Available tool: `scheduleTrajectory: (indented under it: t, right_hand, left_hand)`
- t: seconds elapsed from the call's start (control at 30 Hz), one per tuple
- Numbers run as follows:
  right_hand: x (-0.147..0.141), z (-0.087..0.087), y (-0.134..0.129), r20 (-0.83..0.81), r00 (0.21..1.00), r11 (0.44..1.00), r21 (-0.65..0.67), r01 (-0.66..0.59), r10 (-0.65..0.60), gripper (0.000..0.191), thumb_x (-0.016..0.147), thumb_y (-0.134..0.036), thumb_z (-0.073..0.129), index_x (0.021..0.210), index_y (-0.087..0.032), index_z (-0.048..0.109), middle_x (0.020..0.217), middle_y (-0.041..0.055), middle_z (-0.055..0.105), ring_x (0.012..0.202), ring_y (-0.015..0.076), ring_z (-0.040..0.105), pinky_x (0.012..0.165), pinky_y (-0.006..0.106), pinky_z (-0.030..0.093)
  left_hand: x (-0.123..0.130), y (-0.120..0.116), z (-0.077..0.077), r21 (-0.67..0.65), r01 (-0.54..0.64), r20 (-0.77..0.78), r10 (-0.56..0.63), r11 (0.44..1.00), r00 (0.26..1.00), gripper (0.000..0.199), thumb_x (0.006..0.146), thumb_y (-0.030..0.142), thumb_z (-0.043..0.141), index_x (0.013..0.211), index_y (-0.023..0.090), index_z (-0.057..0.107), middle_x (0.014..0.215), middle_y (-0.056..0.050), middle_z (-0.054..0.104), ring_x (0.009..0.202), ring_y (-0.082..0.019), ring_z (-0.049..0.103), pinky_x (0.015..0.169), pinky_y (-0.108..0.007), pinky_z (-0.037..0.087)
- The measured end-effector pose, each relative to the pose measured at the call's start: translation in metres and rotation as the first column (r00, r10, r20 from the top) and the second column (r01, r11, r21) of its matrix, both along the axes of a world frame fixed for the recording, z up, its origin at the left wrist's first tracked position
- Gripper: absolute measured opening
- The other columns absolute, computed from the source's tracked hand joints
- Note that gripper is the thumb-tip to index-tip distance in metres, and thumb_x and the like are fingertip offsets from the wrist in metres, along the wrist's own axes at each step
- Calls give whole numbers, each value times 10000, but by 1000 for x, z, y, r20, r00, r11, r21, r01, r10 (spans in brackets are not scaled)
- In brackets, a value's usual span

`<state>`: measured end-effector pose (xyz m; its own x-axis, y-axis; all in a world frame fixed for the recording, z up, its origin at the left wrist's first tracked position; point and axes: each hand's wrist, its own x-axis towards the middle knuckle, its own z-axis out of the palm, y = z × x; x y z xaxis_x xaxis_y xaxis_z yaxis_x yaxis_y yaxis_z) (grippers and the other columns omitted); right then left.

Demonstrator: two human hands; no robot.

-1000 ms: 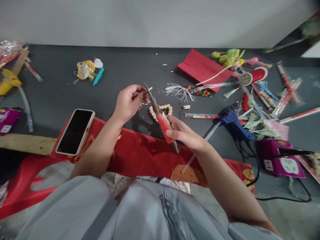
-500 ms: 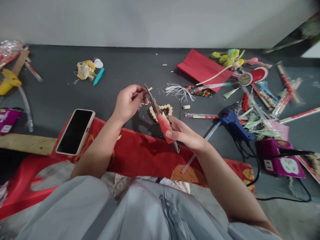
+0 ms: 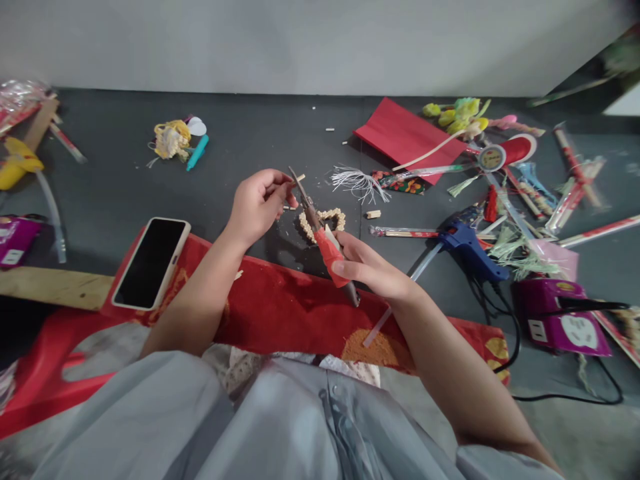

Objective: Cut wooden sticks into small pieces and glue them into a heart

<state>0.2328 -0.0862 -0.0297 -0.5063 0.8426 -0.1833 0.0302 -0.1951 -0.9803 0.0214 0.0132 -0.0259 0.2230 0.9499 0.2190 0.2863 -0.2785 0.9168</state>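
Far left: a yellow glue gun (image 3: 23, 163) lies with a clear glue stick (image 3: 52, 217) coming out from it, and near to it stands a purple socket box (image 3: 19, 240).
Phone: the phone (image 3: 151, 263), with a dark screen, rests on the left end of a red cloth (image 3: 290, 303), which runs along the near edge of the grey table (image 3: 250, 130).
Yarn: a yellow and cream bundle (image 3: 171, 141) lies farther back, with a teal tube (image 3: 197, 153) just beside it.
Left hand: the left hand (image 3: 259, 203) has thumb and fingers pinched on a short pale stick (image 3: 301, 177), whose end shows past the blades.
Cutting tool: the cutting tool (image 3: 327, 248), its handle wrapped in red, points away and to the left, blades at the left fingertips.
Bead ring: a ring of pale beads (image 3: 340, 217) lies on the table, partly hidden by the tool.
Right hand: the right hand (image 3: 373, 267) is closed around the wrapped handle.
Threads: white threads (image 3: 357, 183) spread near the red paper (image 3: 405, 137).
Far right: a blue glue gun (image 3: 463, 247), a red spool (image 3: 515, 149) and another purple box (image 3: 560, 300) lie among wrapped sticks.
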Motion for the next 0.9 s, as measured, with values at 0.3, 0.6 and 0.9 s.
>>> scheduleTrajectory:
  t: [0.3,0.6,0.9]
  right_hand:
    - [-5,7,1,-23,998,997,-41,62,-63,363,728,-509,663,793,-221,453,697,-46,436,644,105,387,574,260,328]
    - [-6,-4,2,-198,968,986,21,164,-156,411,739,-529,684,889,-222,455,713,-64,433,598,89,385,550,258,319]
    - [-8,-16,5,-86,971,959,161,235,-223,507,723,-583,675,1026,-222,490,760,-44,419,697,131,402,641,295,386]
  left_hand:
    - [1,-3,5,-43,1,25,0,999,1000,220,873,389,657,866,172,620,625,13,637,417,-59,472,429,-196,360]
    - [12,-9,10,-243,5,134,29,970,991,465,798,621,684,891,172,603,677,-5,671,465,-66,505,461,-201,405]
    - [25,-38,16,-242,425,-16,-441,872,897,882,619,848,672,1135,133,679,1168,-149,678,949,-228,686,784,-327,563]
